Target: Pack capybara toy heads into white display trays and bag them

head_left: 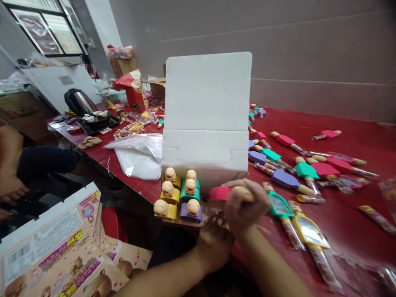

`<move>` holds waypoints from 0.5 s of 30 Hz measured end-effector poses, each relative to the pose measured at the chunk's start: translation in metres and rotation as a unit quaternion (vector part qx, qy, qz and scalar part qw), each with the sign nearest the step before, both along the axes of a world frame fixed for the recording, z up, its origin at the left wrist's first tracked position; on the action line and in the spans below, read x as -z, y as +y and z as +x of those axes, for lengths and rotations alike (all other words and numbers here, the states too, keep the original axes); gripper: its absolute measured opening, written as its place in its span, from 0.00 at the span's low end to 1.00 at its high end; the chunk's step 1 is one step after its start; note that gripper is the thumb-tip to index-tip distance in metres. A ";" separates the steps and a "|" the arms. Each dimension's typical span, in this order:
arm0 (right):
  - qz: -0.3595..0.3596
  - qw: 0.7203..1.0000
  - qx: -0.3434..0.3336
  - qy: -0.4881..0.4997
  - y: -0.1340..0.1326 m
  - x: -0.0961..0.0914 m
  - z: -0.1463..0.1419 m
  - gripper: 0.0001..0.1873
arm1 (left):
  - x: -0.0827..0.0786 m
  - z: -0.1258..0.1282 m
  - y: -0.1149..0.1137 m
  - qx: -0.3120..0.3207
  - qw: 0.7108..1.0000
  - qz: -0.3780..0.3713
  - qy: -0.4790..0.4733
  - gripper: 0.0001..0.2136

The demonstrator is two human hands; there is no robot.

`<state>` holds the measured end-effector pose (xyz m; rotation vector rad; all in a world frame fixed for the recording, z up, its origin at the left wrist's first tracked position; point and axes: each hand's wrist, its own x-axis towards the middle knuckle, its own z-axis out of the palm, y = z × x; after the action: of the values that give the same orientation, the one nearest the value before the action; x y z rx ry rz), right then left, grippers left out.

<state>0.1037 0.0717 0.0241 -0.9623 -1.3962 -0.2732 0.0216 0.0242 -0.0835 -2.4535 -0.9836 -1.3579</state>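
An open white carton box [206, 103] stands at the table edge with its lid raised. Inside its left part, several toys with round bear-like heads stand in two columns: a yellow one [170, 211], a green one [186, 193] and a purple one [198, 216] are among them. My right hand [249, 204] is closed around a pink bear-head toy [220, 193] over the box's right part; its tan head shows between the fingers. Just below, my left hand [215, 241] has its fingers curled at the box's front edge, their tips partly hidden.
More bear-head toys with wrapped tubes lie on the red table [309, 119] to the right, including a yellow mirror toy [309, 231]. Plastic bags [139, 159], a kettle [82, 102] and a tea tray [97, 123] are left. A printed carton [62, 247] fills the lower left. Another person's arm [10, 156] is at far left.
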 end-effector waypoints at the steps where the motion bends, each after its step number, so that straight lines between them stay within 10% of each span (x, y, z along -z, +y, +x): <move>1: 0.006 1.000 -0.014 -0.023 0.005 0.006 -0.003 0.13 | 0.000 0.000 0.000 0.000 1.000 -0.008 -0.007 0.10; 15: 0.020 0.998 -0.021 -0.063 0.016 0.019 -0.007 0.21 | 0.006 -0.002 -0.003 0.017 0.999 -0.039 0.014 0.09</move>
<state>0.0963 0.0881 0.0051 -0.8946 -1.5174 -0.3345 0.0199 0.0214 -0.0896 -2.5502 -1.0126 -1.3159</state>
